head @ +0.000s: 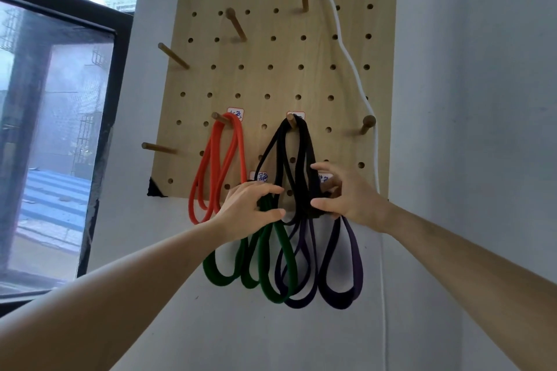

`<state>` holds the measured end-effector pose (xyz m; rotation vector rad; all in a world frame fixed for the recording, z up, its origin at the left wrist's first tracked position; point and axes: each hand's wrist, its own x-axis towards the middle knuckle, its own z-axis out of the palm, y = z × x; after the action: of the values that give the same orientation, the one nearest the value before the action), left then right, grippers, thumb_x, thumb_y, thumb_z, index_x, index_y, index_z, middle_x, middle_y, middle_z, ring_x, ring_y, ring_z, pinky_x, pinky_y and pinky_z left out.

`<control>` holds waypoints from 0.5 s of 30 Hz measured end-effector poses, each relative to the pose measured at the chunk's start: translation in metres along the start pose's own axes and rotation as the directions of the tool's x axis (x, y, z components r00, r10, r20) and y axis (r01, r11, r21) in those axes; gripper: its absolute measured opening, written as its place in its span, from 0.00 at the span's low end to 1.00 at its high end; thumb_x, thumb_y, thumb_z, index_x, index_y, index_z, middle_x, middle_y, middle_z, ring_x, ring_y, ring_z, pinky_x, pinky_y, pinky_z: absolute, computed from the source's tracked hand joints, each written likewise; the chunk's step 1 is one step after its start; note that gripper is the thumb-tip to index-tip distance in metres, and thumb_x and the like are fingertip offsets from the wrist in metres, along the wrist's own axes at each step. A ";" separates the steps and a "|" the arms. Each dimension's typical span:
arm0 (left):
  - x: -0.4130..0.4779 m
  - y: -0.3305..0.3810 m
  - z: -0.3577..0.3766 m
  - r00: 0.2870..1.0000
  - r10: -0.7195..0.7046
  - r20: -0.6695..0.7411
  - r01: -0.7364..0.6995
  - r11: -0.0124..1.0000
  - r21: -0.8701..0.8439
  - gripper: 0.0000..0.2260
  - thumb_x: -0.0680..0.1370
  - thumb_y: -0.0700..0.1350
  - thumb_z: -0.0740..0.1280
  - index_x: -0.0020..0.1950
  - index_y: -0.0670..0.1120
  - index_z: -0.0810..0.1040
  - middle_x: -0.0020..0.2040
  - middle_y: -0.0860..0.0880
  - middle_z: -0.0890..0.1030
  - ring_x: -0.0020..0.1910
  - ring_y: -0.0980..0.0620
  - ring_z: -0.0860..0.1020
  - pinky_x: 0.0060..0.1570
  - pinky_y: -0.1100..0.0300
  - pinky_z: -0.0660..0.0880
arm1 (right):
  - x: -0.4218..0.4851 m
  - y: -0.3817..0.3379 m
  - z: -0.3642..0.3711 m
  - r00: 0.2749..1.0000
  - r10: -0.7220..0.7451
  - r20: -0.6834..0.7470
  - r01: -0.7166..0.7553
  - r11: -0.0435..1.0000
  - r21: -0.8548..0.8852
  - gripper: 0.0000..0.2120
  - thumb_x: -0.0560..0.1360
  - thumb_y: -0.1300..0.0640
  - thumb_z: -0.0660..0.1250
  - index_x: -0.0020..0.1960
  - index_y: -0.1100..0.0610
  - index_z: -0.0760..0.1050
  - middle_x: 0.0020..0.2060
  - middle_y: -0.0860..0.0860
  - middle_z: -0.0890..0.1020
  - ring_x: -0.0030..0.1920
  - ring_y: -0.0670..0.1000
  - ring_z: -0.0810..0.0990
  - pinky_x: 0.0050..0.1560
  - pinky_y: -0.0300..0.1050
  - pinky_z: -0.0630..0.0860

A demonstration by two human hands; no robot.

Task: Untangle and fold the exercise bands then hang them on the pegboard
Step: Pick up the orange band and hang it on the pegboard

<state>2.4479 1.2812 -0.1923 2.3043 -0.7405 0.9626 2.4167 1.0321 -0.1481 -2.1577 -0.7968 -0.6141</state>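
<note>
Our left hand (pixel 247 205) has its fingers curled round the green band (pixel 212 271), our right hand (pixel 355 202) round the purple band (pixel 357 262), low on the pegboard (pixel 283 81). We'd seat every fold fully over its peg, clear of the black band (pixel 304 147).

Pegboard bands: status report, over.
Left hand grips green band. Right hand at black band and purple band, grip unclear. Orange band hangs on peg. Green, purple loops overlap.

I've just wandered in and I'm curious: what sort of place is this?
Probably a home workout corner or small gym room: a wooden pegboard on a plain white wall carries looped exercise bands, next to a window facing other buildings.
</note>
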 end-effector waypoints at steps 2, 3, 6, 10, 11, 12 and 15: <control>0.000 0.004 0.002 1.000 -0.011 0.009 0.011 1.000 0.004 0.28 0.72 0.69 0.66 0.70 0.61 0.73 0.73 0.56 0.72 0.78 0.52 0.60 0.77 0.42 0.55 | 0.003 -0.009 0.007 0.999 -0.031 -0.011 0.031 0.998 0.052 0.30 0.75 0.63 0.75 0.73 0.49 0.70 0.53 0.58 0.81 0.48 0.55 0.86 0.43 0.47 0.85; 0.001 0.007 0.004 1.000 -0.019 0.003 0.019 1.000 -0.006 0.29 0.70 0.71 0.64 0.69 0.63 0.73 0.72 0.58 0.71 0.77 0.54 0.58 0.78 0.42 0.52 | 0.006 -0.014 0.011 0.999 -0.041 -0.019 0.043 0.994 0.096 0.29 0.75 0.63 0.74 0.73 0.51 0.71 0.53 0.59 0.81 0.49 0.55 0.86 0.45 0.48 0.85; 0.005 0.014 0.011 0.999 -0.003 -0.055 -0.001 0.997 -0.071 0.21 0.72 0.70 0.67 0.62 0.64 0.78 0.65 0.69 0.71 0.74 0.59 0.59 0.78 0.45 0.46 | 0.018 -0.023 0.020 1.000 -0.021 0.010 0.018 0.974 0.225 0.27 0.76 0.67 0.72 0.72 0.56 0.71 0.55 0.61 0.83 0.52 0.55 0.86 0.49 0.48 0.85; 0.006 0.015 0.016 0.988 0.040 -0.152 -0.063 0.986 -0.152 0.09 0.71 0.70 0.64 0.43 0.71 0.80 0.50 0.71 0.81 0.58 0.61 0.78 0.71 0.40 0.63 | 0.026 -0.021 0.023 0.996 0.013 0.088 -0.037 0.959 0.281 0.23 0.79 0.68 0.68 0.72 0.56 0.71 0.53 0.57 0.86 0.54 0.52 0.86 0.53 0.47 0.83; 0.008 0.013 0.018 0.986 0.013 -0.169 -0.040 0.986 -0.159 0.10 0.70 0.70 0.64 0.41 0.69 0.81 0.47 0.69 0.82 0.56 0.61 0.78 0.71 0.41 0.62 | 0.026 -0.019 0.021 0.997 0.005 0.080 -0.024 0.971 0.236 0.22 0.80 0.66 0.67 0.71 0.54 0.72 0.52 0.55 0.87 0.53 0.49 0.86 0.51 0.42 0.82; 0.008 0.012 0.019 0.983 -0.002 -0.184 -0.028 0.986 -0.162 0.12 0.70 0.70 0.64 0.41 0.66 0.83 0.45 0.67 0.83 0.54 0.61 0.79 0.71 0.42 0.62 | 0.024 -0.017 0.017 0.998 -0.004 0.057 -0.006 0.986 0.169 0.20 0.80 0.65 0.67 0.71 0.53 0.73 0.51 0.52 0.87 0.52 0.47 0.86 0.48 0.38 0.81; 0.006 0.005 0.021 0.971 -0.008 -0.240 -0.001 0.999 -0.035 0.15 0.72 0.69 0.65 0.46 0.61 0.84 0.42 0.63 0.84 0.53 0.59 0.78 0.68 0.50 0.65 | 0.021 -0.008 0.005 0.997 -0.038 -0.061 0.035 0.999 -0.040 0.20 0.81 0.62 0.66 0.71 0.49 0.73 0.54 0.46 0.85 0.55 0.47 0.84 0.51 0.42 0.81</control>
<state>2.4579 1.2625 -0.1997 2.1094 -0.6458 1.1916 2.4263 1.0472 -0.1339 -2.1529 -0.7987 -0.7165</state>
